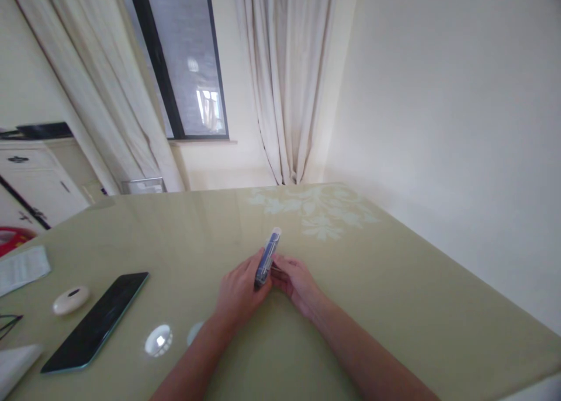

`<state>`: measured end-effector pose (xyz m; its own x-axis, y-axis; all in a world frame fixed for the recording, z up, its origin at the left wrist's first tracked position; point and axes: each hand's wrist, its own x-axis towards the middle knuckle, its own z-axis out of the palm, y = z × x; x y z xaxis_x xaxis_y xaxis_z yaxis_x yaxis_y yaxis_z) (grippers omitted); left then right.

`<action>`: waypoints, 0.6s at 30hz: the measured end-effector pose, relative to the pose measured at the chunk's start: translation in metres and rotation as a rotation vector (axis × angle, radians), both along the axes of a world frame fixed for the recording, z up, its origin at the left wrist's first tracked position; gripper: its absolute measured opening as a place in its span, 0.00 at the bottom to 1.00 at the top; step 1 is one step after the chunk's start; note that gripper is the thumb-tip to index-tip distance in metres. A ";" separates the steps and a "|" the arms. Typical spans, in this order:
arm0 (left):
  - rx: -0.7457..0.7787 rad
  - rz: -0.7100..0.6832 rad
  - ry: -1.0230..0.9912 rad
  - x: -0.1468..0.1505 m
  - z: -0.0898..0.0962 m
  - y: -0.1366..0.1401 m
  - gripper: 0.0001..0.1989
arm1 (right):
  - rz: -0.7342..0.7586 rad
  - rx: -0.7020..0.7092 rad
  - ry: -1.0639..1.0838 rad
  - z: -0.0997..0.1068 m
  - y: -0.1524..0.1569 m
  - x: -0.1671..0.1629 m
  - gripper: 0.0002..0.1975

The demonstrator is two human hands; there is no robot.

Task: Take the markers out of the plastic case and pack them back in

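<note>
Held above the table is a slim blue pack with a clear, see-through end (268,257), tilted with its far end up. It looks like a small plastic case seen edge-on; its contents cannot be made out. My left hand (242,287) is closed around its left side and lower end. On the other side, my right hand (294,278) has its fingers bent and pressed together against the pack's right face. The right fingertips are partly hidden behind the pack.
On the left of the green glossy table (377,307) lie a black tablet (97,322), a white mouse-like object (71,300) and a paper sheet (24,269). A white object's corner (17,363) sits lower left. A wall (460,155) borders the right edge; curtains (289,79) hang behind.
</note>
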<state>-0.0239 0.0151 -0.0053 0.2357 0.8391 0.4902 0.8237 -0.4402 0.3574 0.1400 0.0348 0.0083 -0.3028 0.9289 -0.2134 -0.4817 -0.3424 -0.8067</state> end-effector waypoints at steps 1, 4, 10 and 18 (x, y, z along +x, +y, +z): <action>0.001 -0.010 -0.001 0.000 0.000 0.000 0.28 | -0.024 -0.039 -0.005 0.002 0.002 0.003 0.21; 0.003 -0.079 0.024 0.004 0.001 -0.003 0.31 | -0.099 -0.136 -0.052 0.008 0.010 0.016 0.25; 0.001 -0.143 0.151 0.010 0.002 -0.009 0.34 | -0.073 -0.071 -0.161 0.008 0.019 0.032 0.16; 0.029 -0.153 0.109 0.006 0.000 -0.006 0.34 | -0.025 -0.110 -0.027 -0.001 0.024 0.036 0.11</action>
<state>-0.0175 0.0090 -0.0050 0.4125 0.7754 0.4781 0.7794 -0.5721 0.2555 0.1761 0.0585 0.0074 -0.2726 0.9066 -0.3220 -0.4698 -0.4175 -0.7778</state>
